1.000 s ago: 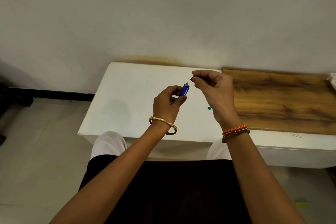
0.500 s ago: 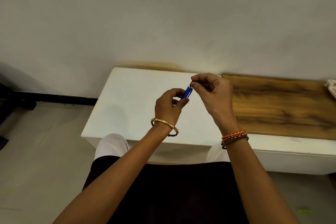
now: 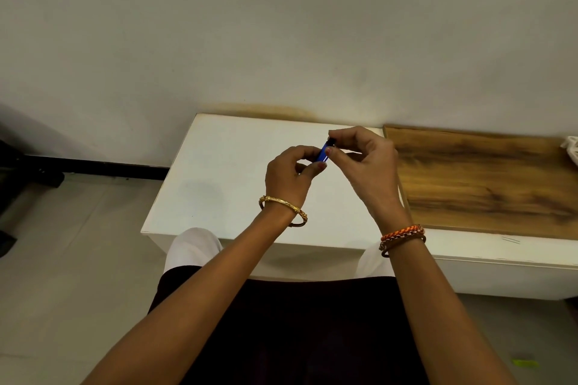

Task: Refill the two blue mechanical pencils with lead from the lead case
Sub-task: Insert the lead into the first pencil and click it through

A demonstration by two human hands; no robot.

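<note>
My left hand (image 3: 289, 173) grips a blue mechanical pencil (image 3: 322, 155) above the white table (image 3: 225, 184), with only the pencil's upper end showing past my fingers. My right hand (image 3: 366, 162) pinches a small black cap (image 3: 332, 142) and holds it against the pencil's top end. The rest of the pencil is hidden inside my left hand. No second pencil and no lead case show in this view.
A wooden board (image 3: 481, 181) lies on the right part of the table, against the wall. A white object (image 3: 570, 150) peeks in at the far right edge. The floor lies left of the table. My lap is under the table's front edge.
My right hand has brought the black cap from a short way off onto the pencil's top end. Both hands have shifted a little up and to the right.
</note>
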